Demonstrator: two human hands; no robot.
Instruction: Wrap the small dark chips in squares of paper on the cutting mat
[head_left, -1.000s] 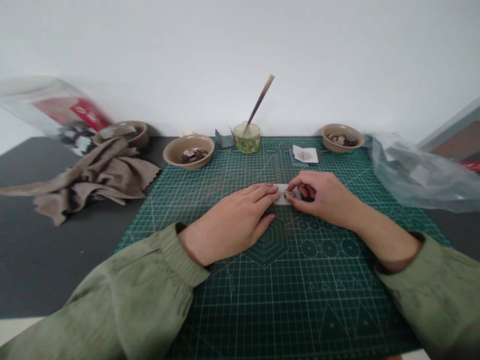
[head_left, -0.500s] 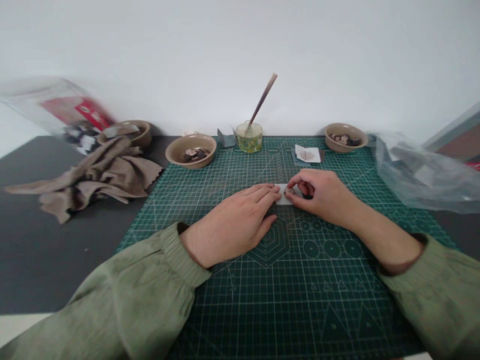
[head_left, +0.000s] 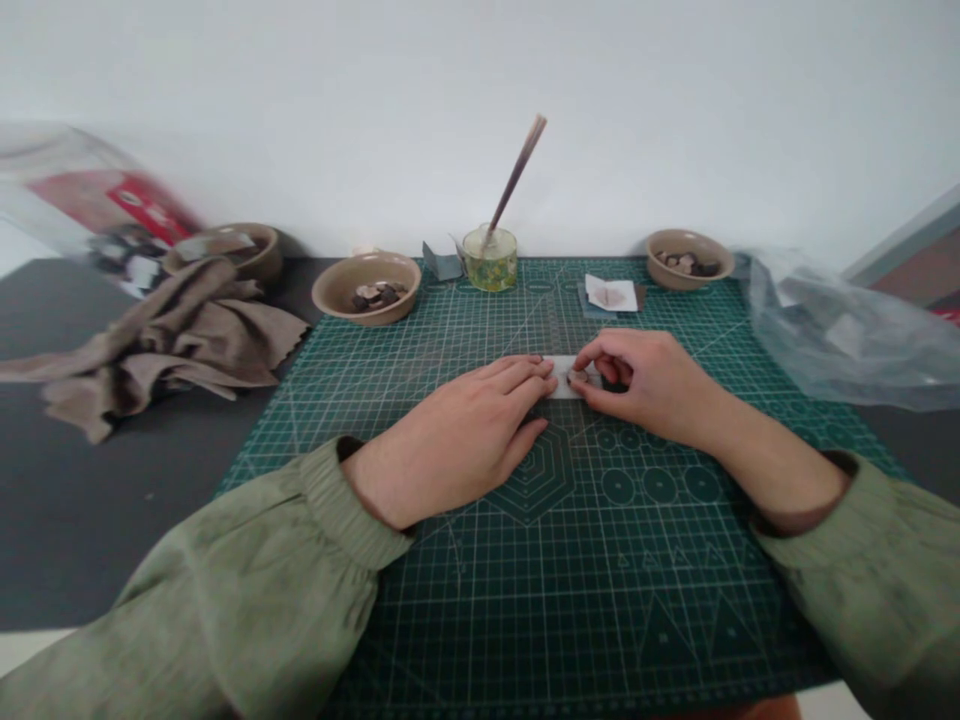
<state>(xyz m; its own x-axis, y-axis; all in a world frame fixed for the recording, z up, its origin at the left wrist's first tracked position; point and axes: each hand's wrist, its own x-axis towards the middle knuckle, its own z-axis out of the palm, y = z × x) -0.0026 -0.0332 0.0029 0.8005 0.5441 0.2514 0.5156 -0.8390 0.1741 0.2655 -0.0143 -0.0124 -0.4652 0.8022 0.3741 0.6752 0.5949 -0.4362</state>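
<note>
My left hand [head_left: 457,430] lies flat on the green cutting mat [head_left: 555,600], its fingertips on the left end of a small white paper strip [head_left: 559,364]. My right hand [head_left: 656,385] is closed in a pinch over the same strip. Between its thumb and index finger is a small brownish piece [head_left: 577,377], dark at the edge, resting on or just above the paper. The right fingers partly hide both the piece and the strip's right end.
Brown bowls holding small pieces stand at back left [head_left: 367,290] and back right [head_left: 688,260]. A glass cup [head_left: 491,262] with sticks and a folded paper booklet [head_left: 611,294] are along the back. A brown cloth [head_left: 180,340] lies left, a clear plastic bag [head_left: 840,330] right.
The whole scene has shifted slightly up and left as the camera moved. Both hands keep nearly the same pose on the paper strip, the small piece still pinched in my right fingers.
</note>
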